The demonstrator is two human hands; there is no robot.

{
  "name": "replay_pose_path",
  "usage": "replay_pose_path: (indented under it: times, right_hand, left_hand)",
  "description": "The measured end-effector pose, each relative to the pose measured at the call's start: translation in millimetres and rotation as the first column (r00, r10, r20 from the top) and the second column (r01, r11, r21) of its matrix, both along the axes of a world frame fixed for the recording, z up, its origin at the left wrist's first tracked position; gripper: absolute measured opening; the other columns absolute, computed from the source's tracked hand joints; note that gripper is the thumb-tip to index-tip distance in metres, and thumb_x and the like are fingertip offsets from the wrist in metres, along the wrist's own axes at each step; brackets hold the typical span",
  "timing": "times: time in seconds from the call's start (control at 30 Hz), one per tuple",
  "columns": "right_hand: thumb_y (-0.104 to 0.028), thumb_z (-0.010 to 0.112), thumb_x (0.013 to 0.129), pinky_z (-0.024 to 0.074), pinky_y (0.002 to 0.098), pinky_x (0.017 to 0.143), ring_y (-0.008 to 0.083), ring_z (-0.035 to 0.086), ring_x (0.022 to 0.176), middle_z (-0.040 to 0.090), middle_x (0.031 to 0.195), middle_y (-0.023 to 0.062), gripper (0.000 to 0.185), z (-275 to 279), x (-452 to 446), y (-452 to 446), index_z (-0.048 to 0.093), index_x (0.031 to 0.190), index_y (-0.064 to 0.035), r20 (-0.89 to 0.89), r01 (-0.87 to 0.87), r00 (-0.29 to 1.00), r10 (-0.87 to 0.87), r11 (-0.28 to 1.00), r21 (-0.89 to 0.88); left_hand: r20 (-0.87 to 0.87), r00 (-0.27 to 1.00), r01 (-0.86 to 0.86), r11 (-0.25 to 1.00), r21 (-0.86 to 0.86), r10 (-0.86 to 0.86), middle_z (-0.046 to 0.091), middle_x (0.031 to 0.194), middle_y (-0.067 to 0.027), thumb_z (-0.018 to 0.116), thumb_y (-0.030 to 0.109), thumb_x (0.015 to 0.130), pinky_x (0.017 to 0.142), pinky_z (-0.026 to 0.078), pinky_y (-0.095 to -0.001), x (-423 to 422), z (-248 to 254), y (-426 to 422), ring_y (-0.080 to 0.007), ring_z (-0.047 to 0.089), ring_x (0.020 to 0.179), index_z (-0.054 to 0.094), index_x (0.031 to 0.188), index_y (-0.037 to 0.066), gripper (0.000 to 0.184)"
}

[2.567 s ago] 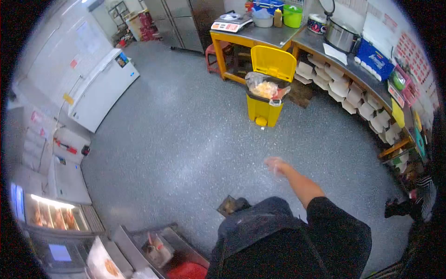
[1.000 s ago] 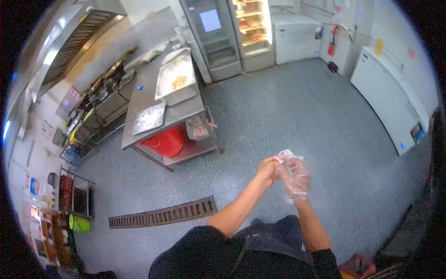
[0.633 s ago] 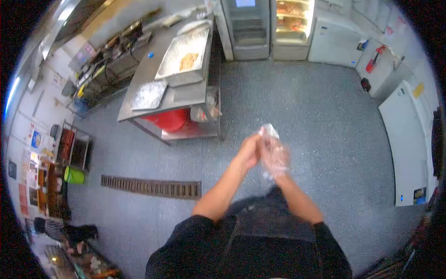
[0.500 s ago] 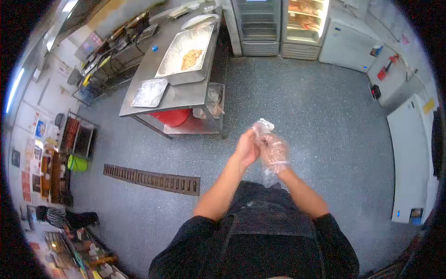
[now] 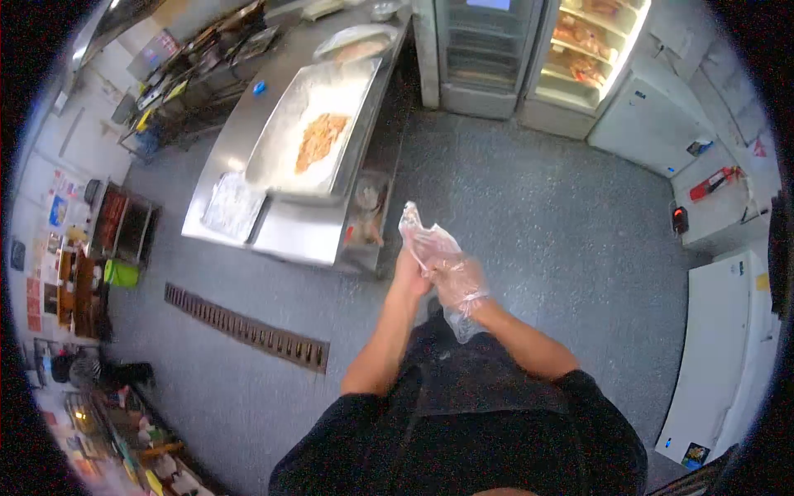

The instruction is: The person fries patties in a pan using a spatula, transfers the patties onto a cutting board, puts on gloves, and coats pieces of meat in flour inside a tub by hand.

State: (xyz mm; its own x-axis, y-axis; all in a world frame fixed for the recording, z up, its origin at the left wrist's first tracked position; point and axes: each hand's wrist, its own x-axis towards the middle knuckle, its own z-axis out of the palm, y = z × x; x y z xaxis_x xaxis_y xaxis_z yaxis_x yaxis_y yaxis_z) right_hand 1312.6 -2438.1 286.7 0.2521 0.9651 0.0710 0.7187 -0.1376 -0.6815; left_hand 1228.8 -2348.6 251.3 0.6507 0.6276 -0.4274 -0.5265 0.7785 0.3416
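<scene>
Left hand (image 5: 411,271) — closed on clear plastic glove (image 5: 432,241). Right hand (image 5: 459,283) — gloved, against left; finger closure unclear. Glove: between and beyond hands, over floor (image 5: 562,240), near edge of steel table (image 5: 302,230). Open floor: right of table, to chest freezer (image 5: 705,355). Versus earlier: plastic spread out, formerly bunched; table closer; drain grate (image 5: 248,328) left of hands.
</scene>
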Motion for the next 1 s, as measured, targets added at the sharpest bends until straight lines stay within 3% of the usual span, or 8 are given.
replay_pose_path:
  times: [0.13,0.17,0.3,0.43,0.5,0.63,0.8,1.0]
  right_hand:
    - [-0.028,0.054,0.084,0.0469,0.0438,0.071,0.0339,0.060,0.080,0.063,0.083,0.0139,0.020,19,52,50,0.064,0.080,-0.0116,0.116,0.022,0.993,-0.032,0.995,0.094]
    - [-0.027,0.053,0.084,0.0471,0.0439,0.071,0.0340,0.060,0.080,0.063,0.084,0.0144,0.019,15,63,64,0.064,0.080,-0.0113,0.140,-0.007,0.990,0.003,1.000,0.022]
    - [-0.024,0.051,0.085,0.0470,0.0454,0.074,0.0356,0.060,0.082,0.064,0.087,0.0163,0.020,53,110,96,0.065,0.083,-0.0093,0.093,-0.074,0.993,0.074,0.997,0.002]
    - [-0.026,0.050,0.086,0.0460,0.0463,0.078,0.0361,0.060,0.086,0.064,0.092,0.0171,0.023,75,156,128,0.066,0.087,-0.0097,0.051,-0.161,0.985,0.166,0.984,-0.080]
    - [-0.026,0.050,0.086,0.0455,0.0464,0.080,0.0366,0.060,0.088,0.064,0.093,0.0177,0.023,45,189,161,0.067,0.088,-0.0095,0.014,-0.148,0.989,0.150,0.985,-0.093]
    - [-0.027,0.050,0.087,0.0446,0.0443,0.084,0.0365,0.059,0.092,0.064,0.096,0.0182,0.026,4,241,213,0.067,0.091,-0.0083,-0.066,-0.326,0.945,0.322,0.944,-0.059]
    - [-0.026,0.052,0.087,0.0463,0.0395,0.083,0.0318,0.060,0.090,0.065,0.096,0.0151,0.024,-33,304,259,0.066,0.094,-0.0079,0.003,-0.467,0.884,0.467,0.884,0.018]
    - [-0.034,0.054,0.091,0.0485,0.0304,0.071,0.0148,0.059,0.078,0.065,0.090,0.0066,0.032,-160,381,303,0.063,0.103,-0.0049,-0.328,-0.264,0.934,0.142,0.893,-0.365]
  left_hand:
    - [0.037,0.976,0.212,0.976,0.055,-0.214,0.059,0.110,-0.0140,0.032,0.058,0.092,0.081,0.049,-0.0401,52,52,44,-0.0271,0.059,0.092,0.047,0.128,0.006,0.065]
    - [0.440,0.818,0.345,0.928,0.140,-0.371,0.055,0.118,-0.0172,0.029,0.059,0.092,0.084,0.049,-0.0388,55,36,65,-0.0269,0.058,0.097,0.034,0.140,0.011,0.068]
    - [0.087,0.982,0.132,0.943,0.307,-0.166,0.051,0.122,-0.0206,0.037,0.063,0.087,0.089,0.045,-0.0475,120,89,85,-0.0329,0.047,0.114,0.027,0.142,0.014,0.074]
    - [0.810,0.583,0.434,0.817,-0.380,0.067,0.045,0.129,-0.0170,0.045,0.069,0.080,0.095,0.038,-0.0601,164,-15,160,-0.0393,0.042,0.117,0.037,0.134,0.008,0.081]
    - [-0.225,0.967,-0.118,0.993,0.031,0.122,0.046,0.128,-0.0166,0.049,0.067,0.078,0.095,0.036,-0.0623,207,-7,178,-0.0423,0.040,0.118,0.043,0.128,0.005,0.079]
    - [0.088,0.995,0.048,0.996,-0.081,-0.041,0.033,0.144,-0.0111,0.025,0.045,0.092,0.101,0.024,-0.0639,250,-48,224,-0.0391,0.032,0.129,0.035,0.136,0.007,0.059]
    - [-0.174,0.836,-0.528,0.849,0.010,0.521,0.042,0.137,-0.0126,0.036,0.033,0.091,0.100,0.031,-0.0599,290,-129,262,-0.0379,0.037,0.126,0.044,0.125,0.006,0.044]
    - [-0.569,0.707,-0.513,0.858,-0.004,0.420,0.054,0.116,-0.0086,0.042,0.027,0.092,0.087,0.042,-0.0421,203,-322,273,-0.0253,0.052,0.103,0.051,0.122,0.011,0.036]
